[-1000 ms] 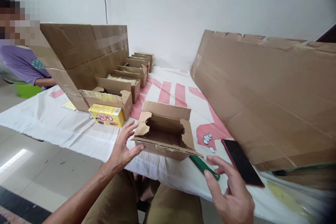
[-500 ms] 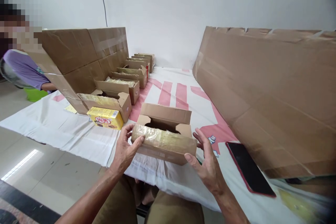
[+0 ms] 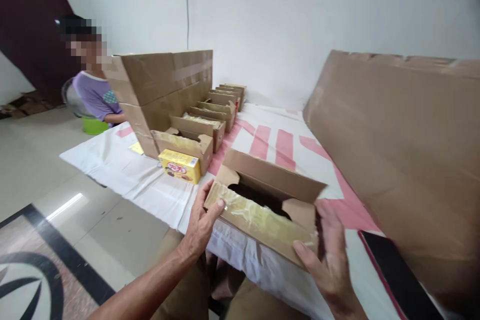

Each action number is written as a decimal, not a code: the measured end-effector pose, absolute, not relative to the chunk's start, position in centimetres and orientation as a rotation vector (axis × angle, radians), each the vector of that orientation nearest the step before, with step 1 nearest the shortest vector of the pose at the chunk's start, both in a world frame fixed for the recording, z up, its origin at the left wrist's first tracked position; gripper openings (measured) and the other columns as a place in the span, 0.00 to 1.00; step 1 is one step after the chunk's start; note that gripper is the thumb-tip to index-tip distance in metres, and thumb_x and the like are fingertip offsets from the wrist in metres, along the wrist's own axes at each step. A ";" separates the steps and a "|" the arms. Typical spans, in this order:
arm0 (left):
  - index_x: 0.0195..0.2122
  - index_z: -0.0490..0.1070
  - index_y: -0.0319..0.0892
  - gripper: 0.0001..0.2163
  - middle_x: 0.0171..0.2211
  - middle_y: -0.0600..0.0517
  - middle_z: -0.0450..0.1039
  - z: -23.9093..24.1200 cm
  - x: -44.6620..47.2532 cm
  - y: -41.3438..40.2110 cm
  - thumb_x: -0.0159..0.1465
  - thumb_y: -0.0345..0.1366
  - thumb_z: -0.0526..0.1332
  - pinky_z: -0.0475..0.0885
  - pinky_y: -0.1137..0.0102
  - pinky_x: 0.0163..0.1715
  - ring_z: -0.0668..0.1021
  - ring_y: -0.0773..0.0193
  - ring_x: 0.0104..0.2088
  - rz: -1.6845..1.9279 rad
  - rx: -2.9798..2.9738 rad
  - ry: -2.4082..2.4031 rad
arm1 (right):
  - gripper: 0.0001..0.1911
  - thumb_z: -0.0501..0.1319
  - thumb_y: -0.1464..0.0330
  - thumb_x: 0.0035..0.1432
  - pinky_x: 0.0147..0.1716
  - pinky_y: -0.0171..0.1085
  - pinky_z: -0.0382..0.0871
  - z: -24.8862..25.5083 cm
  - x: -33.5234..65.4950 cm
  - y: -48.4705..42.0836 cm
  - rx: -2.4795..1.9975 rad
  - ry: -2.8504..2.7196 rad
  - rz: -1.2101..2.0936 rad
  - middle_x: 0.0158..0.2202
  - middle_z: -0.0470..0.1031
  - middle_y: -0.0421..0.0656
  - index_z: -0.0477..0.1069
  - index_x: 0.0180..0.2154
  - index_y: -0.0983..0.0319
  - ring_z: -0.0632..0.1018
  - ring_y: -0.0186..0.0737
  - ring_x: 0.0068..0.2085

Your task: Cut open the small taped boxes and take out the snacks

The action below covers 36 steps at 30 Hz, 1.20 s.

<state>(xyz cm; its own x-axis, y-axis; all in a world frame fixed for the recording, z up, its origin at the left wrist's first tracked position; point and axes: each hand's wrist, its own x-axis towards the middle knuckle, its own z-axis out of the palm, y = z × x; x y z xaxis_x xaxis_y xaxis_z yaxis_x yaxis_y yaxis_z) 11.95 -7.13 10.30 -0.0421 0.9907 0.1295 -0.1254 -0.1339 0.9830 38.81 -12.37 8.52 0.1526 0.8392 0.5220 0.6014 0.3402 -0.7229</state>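
Bright, even daylight, glare on the floor tiles [image 3: 63, 206], edges bowed and soft

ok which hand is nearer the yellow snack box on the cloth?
Left. The left hand grips the open carton's left end, just right of and below the yellow snack box. The right hand holds the carton's far right end, well away.
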 end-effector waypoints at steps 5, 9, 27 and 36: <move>0.61 0.70 0.47 0.26 0.55 0.47 0.76 10.5 8.8 -7.9 0.63 0.49 0.66 0.76 0.60 0.52 0.79 0.50 0.53 1.430 1.158 1.085 | 0.36 0.57 0.58 0.68 0.68 0.59 0.57 8.9 35.8 -12.5 -1.338 -1.708 0.103 0.73 0.53 0.49 0.51 0.73 0.54 0.56 0.61 0.73; 0.58 0.73 0.45 0.26 0.52 0.48 0.78 9.5 5.1 -8.1 0.60 0.50 0.68 0.77 0.62 0.50 0.80 0.51 0.51 1.529 1.008 1.205 | 0.34 0.56 0.60 0.69 0.64 0.57 0.65 9.3 31.0 -11.1 -1.265 -1.744 0.114 0.71 0.58 0.50 0.52 0.72 0.55 0.63 0.58 0.70; 0.55 0.71 0.40 0.31 0.47 0.47 0.77 6.7 -10.5 0.6 0.58 0.57 0.65 0.73 0.64 0.51 0.78 0.54 0.50 1.820 0.957 1.584 | 0.39 0.55 0.54 0.71 0.68 0.57 0.62 8.1 15.6 -0.8 -1.017 -1.720 0.646 0.74 0.53 0.55 0.44 0.74 0.60 0.58 0.54 0.73; 0.59 0.67 0.43 0.34 0.59 0.41 0.71 2.4 -9.2 -2.6 0.56 0.56 0.70 0.67 0.55 0.62 0.72 0.47 0.61 1.806 0.943 1.494 | 0.43 0.63 0.52 0.64 0.54 0.53 0.76 1.9 18.1 -3.9 -1.100 -1.762 0.960 0.71 0.59 0.57 0.50 0.72 0.58 0.68 0.58 0.67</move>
<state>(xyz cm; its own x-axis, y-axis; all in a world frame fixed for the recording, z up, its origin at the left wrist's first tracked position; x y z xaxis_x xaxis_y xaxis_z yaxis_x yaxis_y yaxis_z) -9.24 -2.56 2.44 -0.5638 0.8133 0.1438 -0.0114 -0.1818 0.9833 18.12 -3.94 1.94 -0.2746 0.9296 0.2457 0.2977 0.3251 -0.8976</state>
